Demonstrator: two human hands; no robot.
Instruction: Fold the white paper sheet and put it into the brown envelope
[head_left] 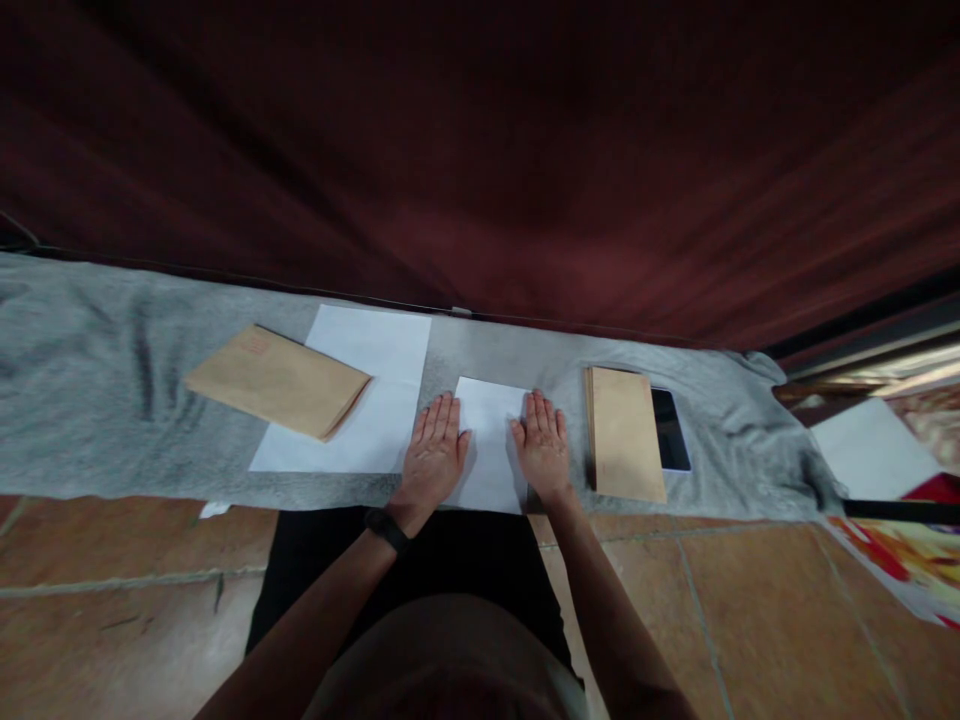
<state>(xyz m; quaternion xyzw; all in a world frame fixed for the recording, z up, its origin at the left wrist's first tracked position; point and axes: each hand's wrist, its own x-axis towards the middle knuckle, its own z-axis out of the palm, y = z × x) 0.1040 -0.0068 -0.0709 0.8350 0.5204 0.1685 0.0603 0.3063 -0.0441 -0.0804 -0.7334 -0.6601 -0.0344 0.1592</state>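
Note:
A white sheet of paper [491, 440], narrower than the sheets to its left, lies on the grey cloth in front of me. My left hand [433, 452] is flat and open at its left edge, fingers pointing away from me. Along the right edge my right hand [543, 445] lies open too, palm down, fingers stretched out. Left of my hands, larger white paper [375, 410] is spread out. Brown envelopes [277, 380] rest partly on top of it at a slant. A second stack of brown envelopes [626, 433] sits to the right of my right hand.
A dark-screened phone or tablet [671, 430] is partly under the right-hand envelopes. Grey cloth [97, 380] covers the long narrow surface. Behind it hangs a dark red curtain [480, 200]. Tiled floor [720, 610] shows in front, and a colourful printed item [915, 560] is at far right.

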